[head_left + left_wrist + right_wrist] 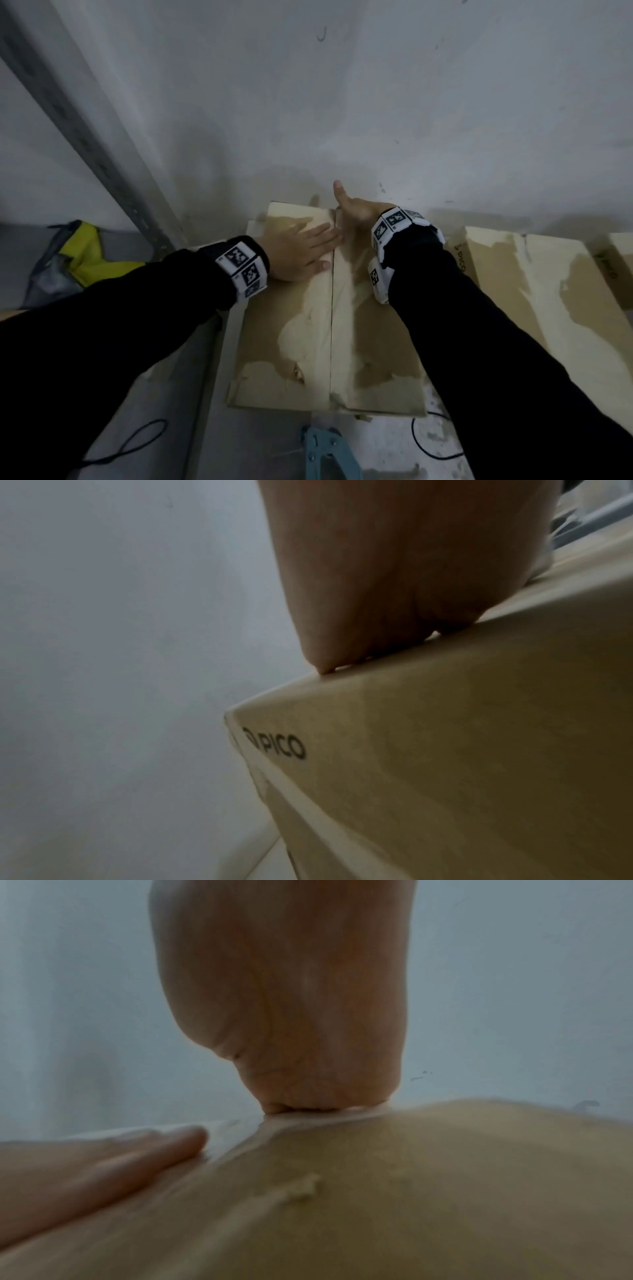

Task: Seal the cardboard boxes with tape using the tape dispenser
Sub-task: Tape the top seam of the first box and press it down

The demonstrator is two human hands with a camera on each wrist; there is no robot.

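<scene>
A cardboard box (308, 329) lies in front of me on the floor with both top flaps folded down, meeting in a seam along its middle. My left hand (305, 253) lies flat, fingers straight, on the left flap near the far end; the left wrist view shows the left hand (394, 574) resting on the box (445, 750) above a PICO print. My right hand (356, 212) is at the box's far edge, thumb sticking out, fingers bent down behind the edge and hidden. In the right wrist view the right hand (291, 1001) meets that edge. A blue tape dispenser (325, 448) lies on the floor by the near end.
More cardboard boxes (534, 284) stand in a row to the right. A yellow and grey bag (78, 260) lies at the left beside a slanting metal post (85, 137). Black cables (431, 442) trail on the floor. A grey wall stands right behind the box.
</scene>
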